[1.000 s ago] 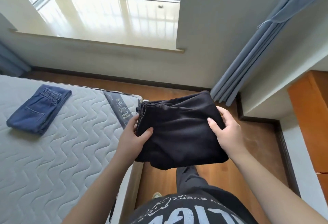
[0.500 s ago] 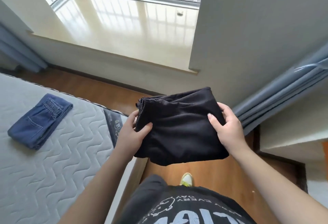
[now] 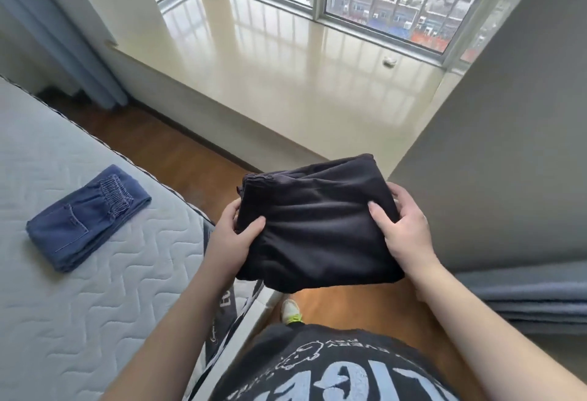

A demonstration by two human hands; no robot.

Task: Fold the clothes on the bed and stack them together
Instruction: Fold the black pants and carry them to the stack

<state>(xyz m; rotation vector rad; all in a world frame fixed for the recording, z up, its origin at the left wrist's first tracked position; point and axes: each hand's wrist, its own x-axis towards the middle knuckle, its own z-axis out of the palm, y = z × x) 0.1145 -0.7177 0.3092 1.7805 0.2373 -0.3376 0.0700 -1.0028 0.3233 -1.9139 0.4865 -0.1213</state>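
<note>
1. A folded blue garment (image 3: 87, 218), probably jeans, lies flat on the quilted bed (image 3: 95, 305), well apart from the hands.
2. The left hand (image 3: 230, 241) grips the left edge of a folded black garment (image 3: 317, 226), thumb on top.
3. The black garment is held in the air, above the wooden floor (image 3: 178, 159), just beside the bed's corner.
4. The right hand (image 3: 405, 232) grips its right edge, thumb on top.
5. A grey-blue curtain (image 3: 533, 299) shows at the right.

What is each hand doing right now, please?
Left hand: closed on the left edge of the folded black garment.
Right hand: closed on the same garment's right edge.
</note>
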